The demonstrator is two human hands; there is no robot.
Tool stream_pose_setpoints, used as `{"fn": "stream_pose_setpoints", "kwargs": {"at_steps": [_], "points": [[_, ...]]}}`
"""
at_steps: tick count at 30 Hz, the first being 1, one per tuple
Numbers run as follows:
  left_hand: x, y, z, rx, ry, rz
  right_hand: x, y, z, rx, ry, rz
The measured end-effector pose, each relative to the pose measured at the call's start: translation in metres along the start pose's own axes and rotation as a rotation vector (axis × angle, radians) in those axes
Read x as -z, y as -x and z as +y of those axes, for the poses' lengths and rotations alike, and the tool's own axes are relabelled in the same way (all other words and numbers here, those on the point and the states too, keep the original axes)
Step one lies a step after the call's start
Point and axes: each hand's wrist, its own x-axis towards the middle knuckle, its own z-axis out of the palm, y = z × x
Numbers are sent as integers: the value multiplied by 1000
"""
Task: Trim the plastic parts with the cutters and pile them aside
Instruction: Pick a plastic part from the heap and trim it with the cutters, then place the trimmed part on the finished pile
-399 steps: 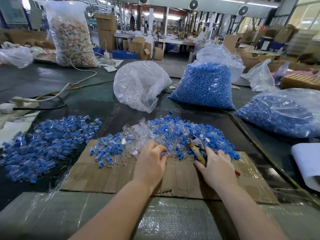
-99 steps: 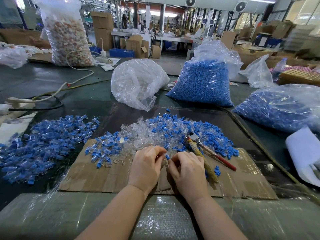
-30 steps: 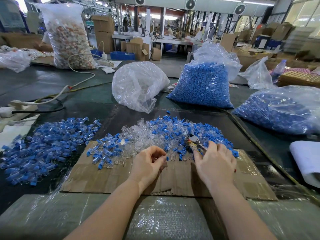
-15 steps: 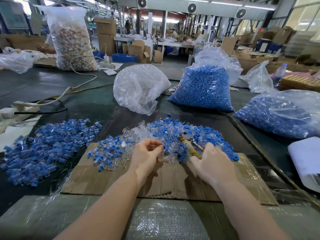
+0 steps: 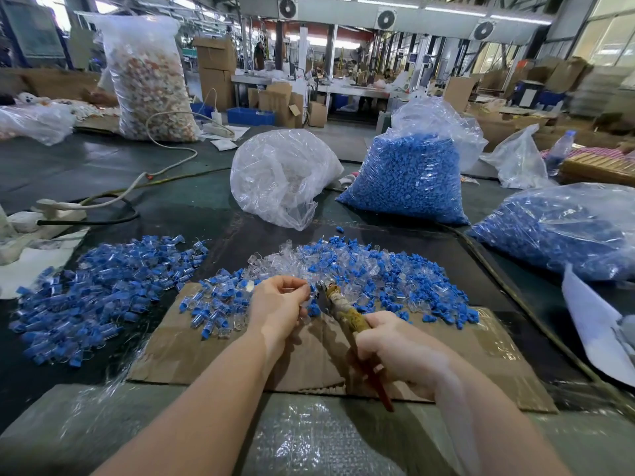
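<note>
Up close, a worker's right hand (image 5: 400, 348) wraps the taped handles of the cutters (image 5: 338, 305), fingers curled tight round them; the blades sit at the left hand's fingertips, too small to tell whether they're apart. Left hand (image 5: 276, 305) pinches a small clear part (image 5: 298, 289) betw. thumb and fingers, held just beside the cutter head, above the cardboard (image 5: 481, 359). Beyond the hands lies the untrimmed heap (image 5: 371, 273) of clear and blue pieces, spilling onto the cardboard's far edge. Off to the left, well apart, is the done pile (image 5: 103, 290). Farther back: a clear bag (image 5: 278, 176), a bag of blue caps (image 5: 405, 180), another at right (image 5: 563, 231).

Risks, as judged from here: blades are very near the pinching fingertips, so a hurried squeeze could nip skin; the part is tiny and slick, so it may twist or fly off when cut; a loose toss could land it in the wrong heap.
</note>
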Motion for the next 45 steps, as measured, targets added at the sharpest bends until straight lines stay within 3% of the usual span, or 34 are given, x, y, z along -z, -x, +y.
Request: {"fn": "stream_pose_setpoints", "kwargs": {"at_steps": [24, 38, 45], "points": [[1, 7, 10, 40, -67, 9, 1, 1, 0, 104, 146, -39], [2, 5, 13, 141, 62, -6, 2, 3, -1, 137, 131, -59], [-3, 7, 6, 124, 60, 44, -3, 6, -6, 104, 252, 24]]}}
